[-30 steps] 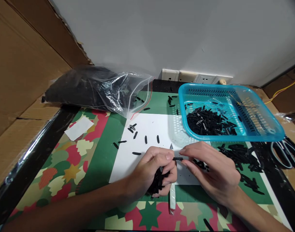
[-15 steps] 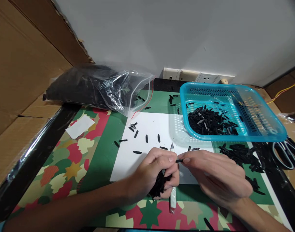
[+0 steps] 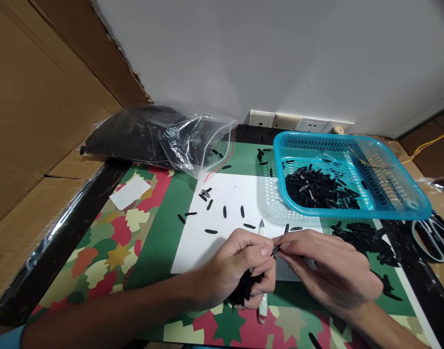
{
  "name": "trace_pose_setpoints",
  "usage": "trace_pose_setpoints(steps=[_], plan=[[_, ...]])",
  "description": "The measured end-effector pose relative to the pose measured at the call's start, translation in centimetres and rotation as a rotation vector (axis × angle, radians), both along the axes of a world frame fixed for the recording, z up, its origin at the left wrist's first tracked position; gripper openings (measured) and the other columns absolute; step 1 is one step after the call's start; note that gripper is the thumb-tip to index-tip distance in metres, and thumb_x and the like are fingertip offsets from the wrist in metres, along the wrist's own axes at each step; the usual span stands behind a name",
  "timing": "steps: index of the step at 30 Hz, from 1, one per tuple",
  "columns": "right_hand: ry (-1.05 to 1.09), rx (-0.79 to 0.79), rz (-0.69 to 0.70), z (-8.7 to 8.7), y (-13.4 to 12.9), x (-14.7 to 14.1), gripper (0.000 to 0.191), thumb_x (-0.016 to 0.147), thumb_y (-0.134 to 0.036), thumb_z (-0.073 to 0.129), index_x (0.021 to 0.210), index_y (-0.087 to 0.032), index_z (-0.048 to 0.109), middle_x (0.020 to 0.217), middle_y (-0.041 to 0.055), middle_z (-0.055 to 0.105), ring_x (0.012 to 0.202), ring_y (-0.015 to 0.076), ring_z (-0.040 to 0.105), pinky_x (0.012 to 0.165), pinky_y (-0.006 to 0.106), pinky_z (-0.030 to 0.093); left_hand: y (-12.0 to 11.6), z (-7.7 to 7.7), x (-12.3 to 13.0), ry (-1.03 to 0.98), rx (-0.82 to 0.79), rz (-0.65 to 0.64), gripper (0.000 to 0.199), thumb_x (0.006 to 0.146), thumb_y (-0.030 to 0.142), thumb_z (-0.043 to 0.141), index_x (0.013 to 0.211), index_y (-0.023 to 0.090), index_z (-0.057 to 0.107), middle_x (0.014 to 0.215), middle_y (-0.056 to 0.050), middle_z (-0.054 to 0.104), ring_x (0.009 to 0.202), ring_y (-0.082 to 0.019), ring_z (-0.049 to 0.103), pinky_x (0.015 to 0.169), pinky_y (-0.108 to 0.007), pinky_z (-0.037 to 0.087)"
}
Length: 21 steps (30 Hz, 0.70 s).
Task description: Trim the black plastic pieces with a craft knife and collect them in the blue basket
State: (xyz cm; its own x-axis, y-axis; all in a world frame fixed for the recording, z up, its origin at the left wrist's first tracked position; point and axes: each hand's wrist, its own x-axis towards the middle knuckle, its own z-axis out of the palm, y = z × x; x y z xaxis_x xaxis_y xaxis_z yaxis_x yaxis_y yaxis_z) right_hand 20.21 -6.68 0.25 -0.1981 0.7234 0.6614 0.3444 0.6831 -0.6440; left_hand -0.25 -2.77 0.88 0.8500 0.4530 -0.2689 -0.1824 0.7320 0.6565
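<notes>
My left hand is closed around a bunch of small black pieces, which stick out below its fingers. Its thumb and forefinger meet my right hand at a single black piece. The fingertips of my right hand pinch that piece from the right side. Under the left hand lies a white pen-like tool, its pointed tip upward on the white paper. Loose black pieces are scattered on the paper beyond both hands.
A blue basket with black pieces and thin sticks stands at the back right. Scissors and a black pile lie at the right. A clear bag of black material rests at the back left, near a white scrap.
The black piece between the hands has tilted, and the fingertips have come closer together. The whole view has shifted slightly, so things appear a little lower and to the right.
</notes>
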Motion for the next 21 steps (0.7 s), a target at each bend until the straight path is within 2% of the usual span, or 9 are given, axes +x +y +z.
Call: trace_pose_setpoints(steps=[4,6,11,14,21], plan=[[0.030,0.053,0.004,-0.7,-0.2,0.1,0.034,0.089,0.006,0.072,0.115,-0.015,0.077,0.092,0.0083,0.084,0.079,0.0221,0.083,0.072,0.031,0.069,-0.1,-0.1,0.0,-0.008,0.006,-0.006,0.047,0.101,0.048,0.063,0.068,0.020,0.045,0.056,0.005,0.048,0.038,-0.004,0.032,0.035,-0.016,0.030],[0.023,0.032,0.011,-0.8,-0.2,0.1,0.032,0.090,0.005,0.071,0.114,-0.015,0.077,0.093,0.0083,0.084,0.079,0.0221,0.083,0.072,0.031,0.068,-0.1,-0.2,0.0,0.002,0.017,-0.005,0.046,0.101,0.048,0.062,0.068,0.020,0.045,0.057,0.005,0.049,0.038,-0.004,0.035,0.035,-0.016,0.031],[0.020,-0.031,0.054,0.0,0.0,0.2,0.025,0.095,0.003,0.064,0.106,-0.017,0.075,0.089,0.0082,0.082,0.076,0.0201,0.081,0.068,0.029,0.066,0.2,-0.4,-0.1,0.029,0.032,-0.019,0.046,0.102,0.048,0.061,0.069,0.021,0.045,0.057,0.005,0.049,0.038,-0.006,0.040,0.034,-0.016,0.029],[0.019,-0.046,0.058,0.3,0.0,0.2,0.023,0.094,0.004,0.066,0.104,-0.015,0.074,0.088,0.0084,0.082,0.077,0.0190,0.081,0.071,0.028,0.066,0.2,-0.7,-0.1,0.020,0.028,-0.019,0.046,0.102,0.049,0.062,0.070,0.021,0.044,0.057,0.005,0.049,0.037,-0.005,0.038,0.034,-0.016,0.029],[0.034,-0.020,0.036,-0.2,0.0,0.1,0.029,0.094,0.005,0.067,0.112,-0.016,0.074,0.091,0.0077,0.081,0.080,0.0188,0.080,0.072,0.028,0.067,0.2,-0.8,-0.2,0.041,0.012,-0.021,0.045,0.103,0.049,0.060,0.071,0.021,0.044,0.058,0.005,0.049,0.039,-0.006,0.037,0.035,-0.017,0.030]])
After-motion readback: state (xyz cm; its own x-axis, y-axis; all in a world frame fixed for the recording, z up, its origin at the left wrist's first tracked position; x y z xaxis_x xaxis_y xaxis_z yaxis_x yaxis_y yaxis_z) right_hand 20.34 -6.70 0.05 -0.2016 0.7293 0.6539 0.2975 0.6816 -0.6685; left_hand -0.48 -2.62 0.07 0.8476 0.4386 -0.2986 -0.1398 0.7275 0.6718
